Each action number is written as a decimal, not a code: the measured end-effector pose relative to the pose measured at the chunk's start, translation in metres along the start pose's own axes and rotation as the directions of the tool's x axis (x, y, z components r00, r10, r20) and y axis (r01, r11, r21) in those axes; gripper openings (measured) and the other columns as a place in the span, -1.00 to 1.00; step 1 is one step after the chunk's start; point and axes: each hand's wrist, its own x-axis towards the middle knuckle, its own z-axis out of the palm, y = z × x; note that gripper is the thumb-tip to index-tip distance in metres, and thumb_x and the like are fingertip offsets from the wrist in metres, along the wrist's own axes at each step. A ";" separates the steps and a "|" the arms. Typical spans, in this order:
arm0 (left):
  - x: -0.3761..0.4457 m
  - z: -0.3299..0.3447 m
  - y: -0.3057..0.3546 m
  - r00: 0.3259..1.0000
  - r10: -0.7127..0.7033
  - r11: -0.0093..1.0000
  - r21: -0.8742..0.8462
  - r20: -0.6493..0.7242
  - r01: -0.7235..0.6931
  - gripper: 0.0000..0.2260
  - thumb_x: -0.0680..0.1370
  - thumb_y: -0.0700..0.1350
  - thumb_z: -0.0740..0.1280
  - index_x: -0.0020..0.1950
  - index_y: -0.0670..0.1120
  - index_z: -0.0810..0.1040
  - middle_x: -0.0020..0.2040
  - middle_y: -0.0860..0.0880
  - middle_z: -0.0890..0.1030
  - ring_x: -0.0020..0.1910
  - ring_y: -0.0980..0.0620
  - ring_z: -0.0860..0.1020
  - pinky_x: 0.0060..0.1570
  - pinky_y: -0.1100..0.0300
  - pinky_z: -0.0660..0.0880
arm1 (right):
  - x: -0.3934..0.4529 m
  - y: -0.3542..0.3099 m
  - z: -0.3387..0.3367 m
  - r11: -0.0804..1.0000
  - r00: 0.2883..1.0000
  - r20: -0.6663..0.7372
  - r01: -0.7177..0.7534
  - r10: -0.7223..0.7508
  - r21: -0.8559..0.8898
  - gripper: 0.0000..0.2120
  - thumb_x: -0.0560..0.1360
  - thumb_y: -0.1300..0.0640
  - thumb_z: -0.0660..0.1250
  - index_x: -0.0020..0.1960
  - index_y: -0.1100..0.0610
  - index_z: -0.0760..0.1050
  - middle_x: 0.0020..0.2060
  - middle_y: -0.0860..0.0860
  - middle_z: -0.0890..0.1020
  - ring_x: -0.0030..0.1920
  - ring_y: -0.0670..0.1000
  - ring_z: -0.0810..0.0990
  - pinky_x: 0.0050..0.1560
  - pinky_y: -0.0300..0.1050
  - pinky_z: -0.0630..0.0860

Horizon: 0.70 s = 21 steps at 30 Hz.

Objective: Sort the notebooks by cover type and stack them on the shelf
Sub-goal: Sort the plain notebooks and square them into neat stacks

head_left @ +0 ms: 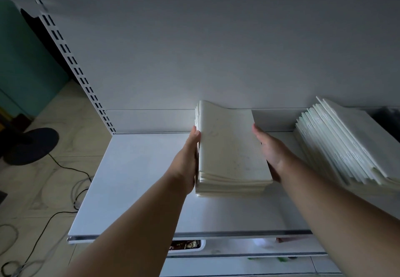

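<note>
A stack of cream-covered notebooks (231, 149) lies flat on the white shelf (134, 179), near its middle. My left hand (187, 160) presses flat against the stack's left side. My right hand (270, 149) presses against its right side, fingers pointing toward the back wall. Both hands clasp the stack between them. A second, slanted pile of white notebooks (350, 142) lies on the shelf to the right, its covers fanned out.
The shelf's back panel (194, 60) rises just behind the stacks. A slotted upright (73, 67) stands at the shelf's left rear corner. Lower shelves (238, 261) show below the front edge. Cables (65, 190) and a dark round fan base (30, 144) lie on the floor at left.
</note>
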 end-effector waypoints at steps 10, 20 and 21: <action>0.007 -0.004 -0.006 0.996 0.083 0.996 0.028 -0.020 -0.083 -0.39 0.58 0.36 0.12 0.53 0.06 0.36 0.39 -0.05 0.54 0.32 -0.02 0.55 0.22 0.05 0.56 | 0.008 -0.022 0.011 0.997 0.996 -0.043 -0.073 0.074 0.034 0.12 0.04 -0.55 0.46 0.46 -0.02 0.40 0.41 -0.01 0.48 0.43 0.06 0.42 0.48 0.20 0.26; 0.033 -0.004 0.012 0.996 0.094 0.991 0.102 -0.013 -0.092 -0.31 0.51 0.47 0.12 0.58 0.20 0.22 0.46 0.03 0.47 0.34 0.02 0.53 0.34 -0.03 0.47 | 0.029 -0.022 0.005 0.995 0.996 -0.050 -0.080 0.077 -0.066 0.02 0.14 -0.41 0.40 0.53 -0.09 0.26 0.50 -0.02 0.35 0.49 0.10 0.31 0.48 0.27 0.23; 0.034 -0.004 0.011 0.994 0.104 0.990 0.099 -0.026 -0.101 -0.30 0.50 0.48 0.13 0.57 0.19 0.23 0.45 0.02 0.48 0.34 0.00 0.53 0.35 -0.06 0.46 | 0.022 -0.026 0.010 0.993 0.996 -0.051 -0.077 0.073 -0.084 0.00 0.17 -0.40 0.40 0.53 -0.09 0.26 0.49 -0.01 0.36 0.48 0.12 0.34 0.46 0.29 0.25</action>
